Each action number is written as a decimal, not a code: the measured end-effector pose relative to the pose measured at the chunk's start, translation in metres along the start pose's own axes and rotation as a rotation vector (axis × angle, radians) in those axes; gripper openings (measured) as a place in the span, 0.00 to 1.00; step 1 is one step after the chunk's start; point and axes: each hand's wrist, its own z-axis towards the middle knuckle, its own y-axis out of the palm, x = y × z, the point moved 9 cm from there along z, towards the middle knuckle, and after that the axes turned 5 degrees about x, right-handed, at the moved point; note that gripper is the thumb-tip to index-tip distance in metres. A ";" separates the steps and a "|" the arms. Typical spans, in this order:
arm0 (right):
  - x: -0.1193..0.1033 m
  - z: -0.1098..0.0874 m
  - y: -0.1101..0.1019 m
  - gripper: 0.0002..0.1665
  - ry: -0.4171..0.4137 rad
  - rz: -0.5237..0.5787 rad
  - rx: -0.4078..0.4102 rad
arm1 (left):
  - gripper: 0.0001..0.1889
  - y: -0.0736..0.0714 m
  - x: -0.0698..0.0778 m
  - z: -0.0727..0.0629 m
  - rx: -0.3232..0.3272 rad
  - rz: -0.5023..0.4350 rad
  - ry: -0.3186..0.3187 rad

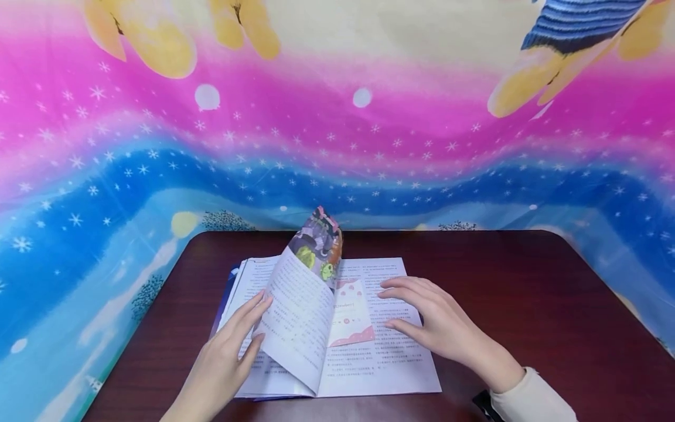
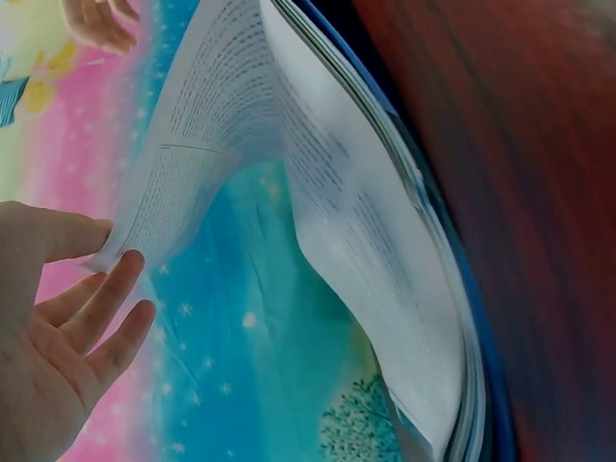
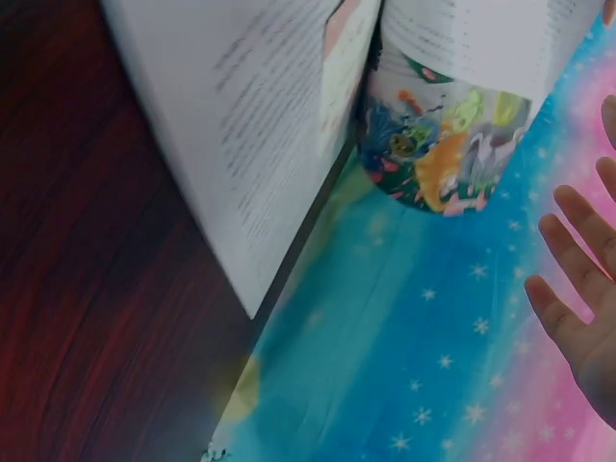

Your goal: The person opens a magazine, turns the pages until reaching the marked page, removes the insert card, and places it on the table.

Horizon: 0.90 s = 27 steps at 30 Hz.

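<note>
A magazine [image 1: 390,381] lies spread on the table, with one page [image 1: 300,319] standing up from its spine. That raised page carries printed text and a coloured picture along its top part. My left hand [image 1: 224,351] pinches the outer edge of this page between thumb and fingers, as the left wrist view shows closely. On the right-hand page, beside the spine, rests a white card [image 1: 350,313] with pink trim and small strawberry-like prints; the raised page hides its left part. Over the outer side of the right-hand page hovers my right hand [image 1: 440,319], fingers spread and holding nothing.
The magazine lies on a dark reddish-brown table [image 1: 506,281]. A dark blue cover edge [image 1: 224,302] sticks out under the magazine's left side. Behind the table hangs a colourful cloth [image 1: 337,135] with snowflakes and cartoon figures.
</note>
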 end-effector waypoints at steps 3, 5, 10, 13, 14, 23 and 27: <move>0.005 -0.005 -0.002 0.28 0.005 -0.009 -0.003 | 0.39 -0.003 -0.006 -0.003 0.008 0.002 -0.012; 0.009 -0.010 -0.002 0.28 0.008 -0.020 -0.011 | 0.36 -0.004 -0.010 -0.005 0.017 -0.001 -0.028; 0.016 -0.028 0.002 0.27 0.016 -0.050 -0.038 | 0.35 -0.009 -0.022 -0.017 0.014 0.027 -0.101; 0.021 -0.038 0.004 0.27 0.035 -0.062 -0.050 | 0.34 -0.012 -0.029 -0.024 0.010 0.049 -0.134; 0.022 -0.041 0.004 0.27 0.040 -0.066 -0.053 | 0.34 -0.013 -0.031 -0.026 0.008 0.058 -0.143; 0.031 -0.058 0.010 0.27 0.058 -0.084 -0.104 | 0.31 -0.016 -0.056 -0.043 -0.098 0.092 -0.261; 0.033 -0.064 0.015 0.27 0.069 -0.092 -0.164 | 0.29 -0.006 -0.074 -0.056 -0.308 0.097 -0.398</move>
